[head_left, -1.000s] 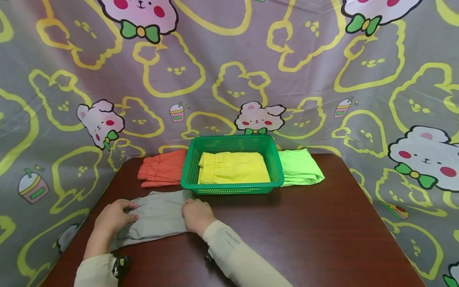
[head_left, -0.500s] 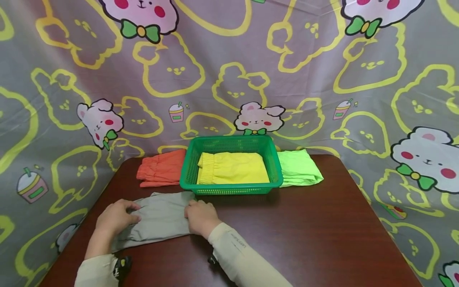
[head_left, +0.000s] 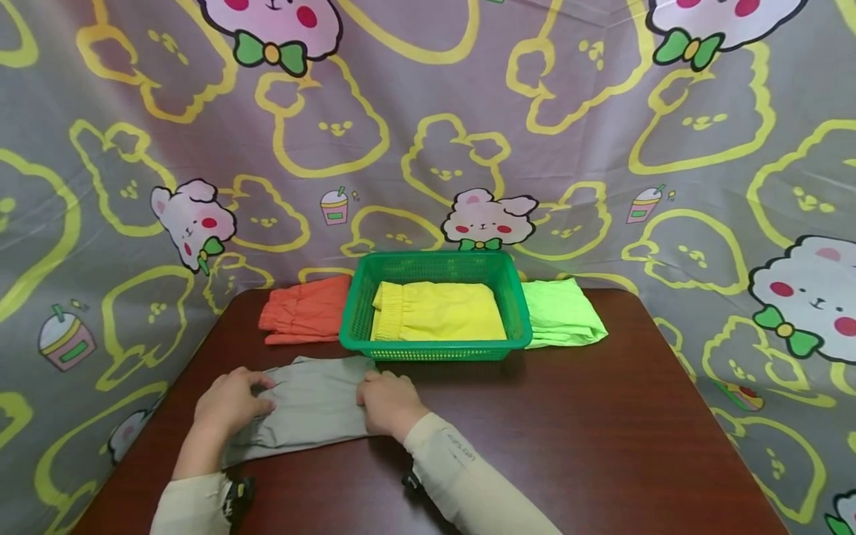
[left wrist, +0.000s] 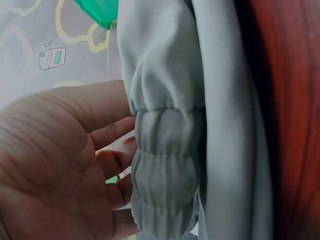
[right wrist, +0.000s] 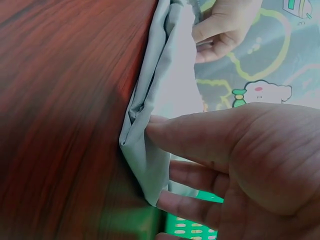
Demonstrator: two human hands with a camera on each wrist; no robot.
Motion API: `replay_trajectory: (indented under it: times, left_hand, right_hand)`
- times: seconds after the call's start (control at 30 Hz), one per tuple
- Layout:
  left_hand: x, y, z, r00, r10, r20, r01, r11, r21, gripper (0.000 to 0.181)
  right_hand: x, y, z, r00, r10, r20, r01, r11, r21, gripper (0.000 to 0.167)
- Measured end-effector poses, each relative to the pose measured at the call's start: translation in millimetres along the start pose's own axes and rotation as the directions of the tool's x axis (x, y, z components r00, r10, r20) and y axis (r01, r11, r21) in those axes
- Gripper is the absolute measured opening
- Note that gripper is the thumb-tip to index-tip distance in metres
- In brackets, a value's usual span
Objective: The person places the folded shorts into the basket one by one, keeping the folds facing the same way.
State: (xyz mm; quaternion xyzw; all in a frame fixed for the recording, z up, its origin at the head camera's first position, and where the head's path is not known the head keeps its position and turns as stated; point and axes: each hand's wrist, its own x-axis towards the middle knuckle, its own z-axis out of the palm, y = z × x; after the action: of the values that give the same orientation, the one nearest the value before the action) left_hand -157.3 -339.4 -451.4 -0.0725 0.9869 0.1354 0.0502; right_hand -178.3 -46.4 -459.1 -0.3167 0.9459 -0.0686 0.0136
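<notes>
A folded pair of grey pants (head_left: 317, 405) with a gathered elastic waistband lies at the table's left front. My left hand (head_left: 230, 401) rests on its left end; in the left wrist view, the thumb and loosely bent fingers touch the gathered waistband (left wrist: 167, 165). At the other end is my right hand (head_left: 391, 401). Its thumb (right wrist: 185, 135) touches the layered near edge in the right wrist view, while the slightly bent fingers reach the end of the cloth. Some fingertips are hidden by the cloth or the hands.
At the back stands a green plastic basket (head_left: 435, 352) holding folded yellow pants (head_left: 441, 312). Folded orange pants (head_left: 304, 312) lie left of it, a bright green folded garment (head_left: 562, 312) right of it. A patterned curtain (head_left: 414, 89) hangs round the brown table (head_left: 568, 431).
Both hands and the grey pants have shifted slightly to the right together. The head view has also moved a little. The basket and the other garments stay in place.
</notes>
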Motion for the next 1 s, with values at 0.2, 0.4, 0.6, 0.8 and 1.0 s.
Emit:
replay_trajectory:
  times: [0.2, 0.4, 0.6, 0.8, 1.0]
  left_hand:
    - [-4.0, 13.3, 0.3, 1.0, 0.013, -0.021, -0.012, 0.999, 0.03, 0.036]
    - [-8.1, 26.1, 1.6, 1.0, 0.006, -0.023, -0.005, 0.999, 0.039, 0.032]
    - [-8.6, 30.2, 5.2, 0.999, 0.007, -0.033, -0.006, 0.999, 0.043, 0.032]
    - [-8.5, 36.0, 8.3, 1.0, 0.006, -0.025, -0.005, 0.999, 0.039, 0.032]
    - [-9.4, 45.2, 9.0, 0.999, -0.002, -0.032, 0.004, 0.998, 0.056, 0.031]
  right_hand:
    - [-5.7, 0.4, 3.4, 0.999, -0.028, -0.034, 0.025, 0.997, -0.078, 0.012]
    - [-13.1, 4.3, 3.1, 0.997, -0.063, -0.055, 0.057, 0.993, -0.098, 0.015]
    - [-19.3, 10.4, 0.1, 0.993, -0.093, -0.078, 0.085, 0.99, -0.109, 0.015]
    - [-27.1, 18.8, -0.2, 0.992, -0.102, -0.072, 0.095, 0.991, -0.098, 0.023]
    - [-31.2, 23.9, 0.7, 0.991, -0.118, -0.068, 0.111, 0.989, -0.096, 0.025]
